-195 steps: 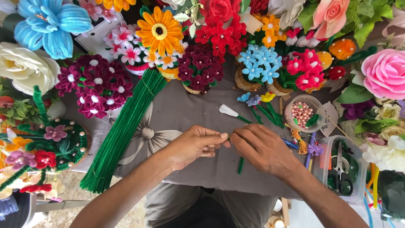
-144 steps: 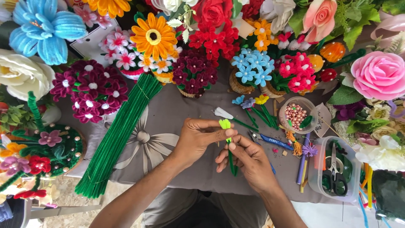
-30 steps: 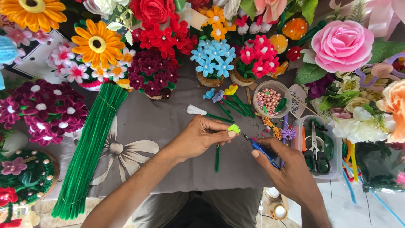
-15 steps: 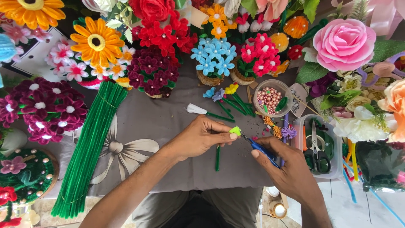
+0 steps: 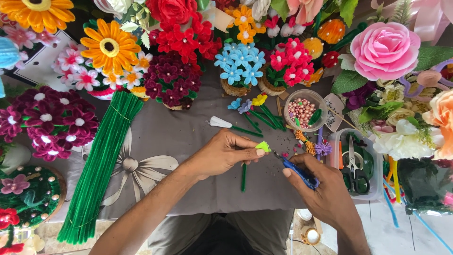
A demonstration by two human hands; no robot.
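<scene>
The left hand point(image 5: 222, 156) pinches a small lime-green flower head point(image 5: 263, 147) between thumb and fingertips, with its dark green stem point(image 5: 244, 175) hanging straight down out of the grip toward the person, so the long axis of the piece runs nearly upright in the view, away from the row of bouquets and toward the lap. The flower head sits at the very tip of the fingers, over the grey cloth point(image 5: 155, 141) printed with a pale flower. The right hand point(image 5: 321, 193) lies just to the right and a little lower, closed around a blue-handled tool point(image 5: 298, 171) that looks like small pliers or a cutter; its thin tip slants up and to the left, ending just beside the green head, very near it, though whether tip and petal touch cannot be told. So the tool comes at the flower from the lower right, across the line of the stem rather than along it. The left forearm enters from the lower left with the wrist fairly straight and the knuckles up; the right wrist is bent inward, back of the hand facing the camera. A thick bundle of green fuzzy wires point(image 5: 101, 165) lies well apart to the left, and a clear cup of pink beads point(image 5: 302, 109) stands beyond the tool
</scene>
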